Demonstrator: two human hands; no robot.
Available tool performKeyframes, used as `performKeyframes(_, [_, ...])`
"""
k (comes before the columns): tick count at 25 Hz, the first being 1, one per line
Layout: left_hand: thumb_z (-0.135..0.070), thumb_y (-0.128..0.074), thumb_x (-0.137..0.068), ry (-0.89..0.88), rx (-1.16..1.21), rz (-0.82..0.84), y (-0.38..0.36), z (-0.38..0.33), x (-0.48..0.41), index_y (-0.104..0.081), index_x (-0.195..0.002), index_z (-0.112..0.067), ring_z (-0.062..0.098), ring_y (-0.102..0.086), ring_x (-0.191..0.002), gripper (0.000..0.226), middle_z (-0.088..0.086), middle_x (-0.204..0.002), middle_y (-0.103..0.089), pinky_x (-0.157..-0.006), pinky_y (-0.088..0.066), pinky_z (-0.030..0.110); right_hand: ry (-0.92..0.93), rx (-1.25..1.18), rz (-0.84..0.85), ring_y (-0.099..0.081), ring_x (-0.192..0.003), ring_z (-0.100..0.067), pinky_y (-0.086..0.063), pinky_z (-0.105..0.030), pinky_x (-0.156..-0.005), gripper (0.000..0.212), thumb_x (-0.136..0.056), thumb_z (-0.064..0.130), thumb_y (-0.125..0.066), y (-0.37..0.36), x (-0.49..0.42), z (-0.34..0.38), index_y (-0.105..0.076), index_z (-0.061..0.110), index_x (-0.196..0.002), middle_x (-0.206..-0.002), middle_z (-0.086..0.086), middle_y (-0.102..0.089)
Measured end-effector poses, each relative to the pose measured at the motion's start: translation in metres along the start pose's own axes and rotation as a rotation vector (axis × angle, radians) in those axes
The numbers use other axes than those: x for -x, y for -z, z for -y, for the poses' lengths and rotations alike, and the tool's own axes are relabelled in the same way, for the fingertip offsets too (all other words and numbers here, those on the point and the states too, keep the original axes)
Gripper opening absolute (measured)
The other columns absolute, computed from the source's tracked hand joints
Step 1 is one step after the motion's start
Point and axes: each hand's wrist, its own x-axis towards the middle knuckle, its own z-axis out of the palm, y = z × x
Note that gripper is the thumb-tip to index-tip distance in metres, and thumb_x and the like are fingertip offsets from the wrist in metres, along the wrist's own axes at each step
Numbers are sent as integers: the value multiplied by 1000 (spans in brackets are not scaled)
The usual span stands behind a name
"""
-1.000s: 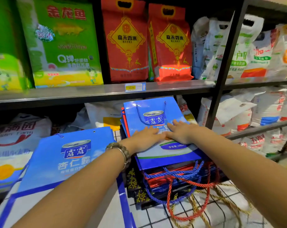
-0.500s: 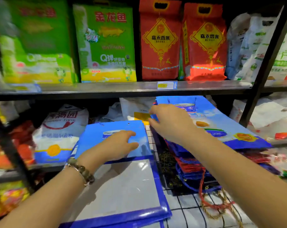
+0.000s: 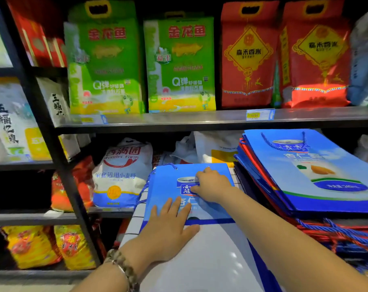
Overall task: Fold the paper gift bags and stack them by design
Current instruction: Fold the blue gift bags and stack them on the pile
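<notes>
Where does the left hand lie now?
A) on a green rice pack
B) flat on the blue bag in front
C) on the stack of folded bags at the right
B: the left hand rests flat, fingers straight, on the blue bag.

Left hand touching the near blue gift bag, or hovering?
Touching. Head view: the left hand lies flat on the blue gift bag, straight fingers pressed on its printed face, no gap.

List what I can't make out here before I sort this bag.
Head view only.
Blue bag print: partly covered by right hand and left hand.
Stack lower bags' designs: hidden under the top bag, edges only.
Stack's right side: cut off by frame edge.
Shelf price tag: blurred.
</notes>
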Motion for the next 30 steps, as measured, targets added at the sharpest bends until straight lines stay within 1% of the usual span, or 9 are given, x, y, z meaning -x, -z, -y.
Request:
performKeyframes(4, [-60,-18,-93,2,11,18,2,1,0,2,-148,-32,18,16,-143,65,-4,-157,13,-116,6,48,-29,-11,6,-17,-140,-28,-18,-48,-112,75,-86,60,-47,4,-41,-9,-25,18,-144,-153,-10,-18])
performKeyframes(7, [-62,-22,-92,7,13,31,2,0,-4,0,-148,-34,17,14,-143,67,-5,-157,11,-115,6,48,-84,-2,114,-22,-139,-28,-11,-51,-111,86,-79,72,-45,4,-53,-16,-22,22,-145,-152,-7,-25])
performKeyframes(10, [-63,-26,-91,-12,36,21,1,3,-8,-6,-147,-37,15,11,-144,66,-8,-157,8,-114,6,46,-112,97,170,-37,-129,-28,-26,-46,-105,92,-65,80,-53,14,-61,-22,-39,22,-135,-144,-6,-38])
performKeyframes(12, [-64,-28,-90,-38,59,29,1,5,-8,-8,-147,-39,13,10,-144,65,-10,-157,7,-114,7,45,-125,46,219,-48,-118,-25,-40,-38,-95,91,-59,78,-63,22,-63,-26,-46,21,-127,-135,-4,-48])
performKeyframes(14, [-65,-29,-89,-49,68,31,1,6,-7,-9,-146,-41,12,9,-144,65,-11,-157,6,-115,7,45,-107,-41,218,-53,-111,-21,-46,-34,-88,85,-60,70,-68,23,-61,-26,-48,17,-124,-131,-3,-51])
performKeyframes(17, [-64,-29,-89,-54,87,14,2,6,-7,-12,-145,-40,12,7,-144,63,-11,-157,3,-115,5,45,-77,50,129,-52,-112,-23,-42,-32,-81,84,-65,68,-66,23,-54,-19,-47,12,-126,-132,-5,-48])
performKeyframes(20, [-64,-30,-89,-55,97,28,5,4,-8,-14,-145,-39,12,6,-144,63,-11,-157,2,-115,4,45,-87,128,76,-50,-115,-27,-38,-35,-88,91,-66,69,-65,24,-55,-17,-42,11,-132,-132,-8,-49])
performKeyframes(25, [-63,-31,-89,-62,114,39,7,4,-12,-15,-145,-40,12,7,-144,62,-11,-157,3,-116,3,46,-87,99,78,-50,-115,-26,-36,-35,-87,86,-68,67,-64,22,-58,-20,-43,13,-131,-130,-7,-51])
performKeyframes(30, [-64,-28,-90,-85,104,43,7,7,-14,-13,-146,-38,12,7,-144,64,-10,-157,3,-116,3,45,-47,40,-72,-52,-111,-24,-37,-37,-87,67,-73,61,-65,10,-52,-23,-48,19,-122,-121,-3,-56])
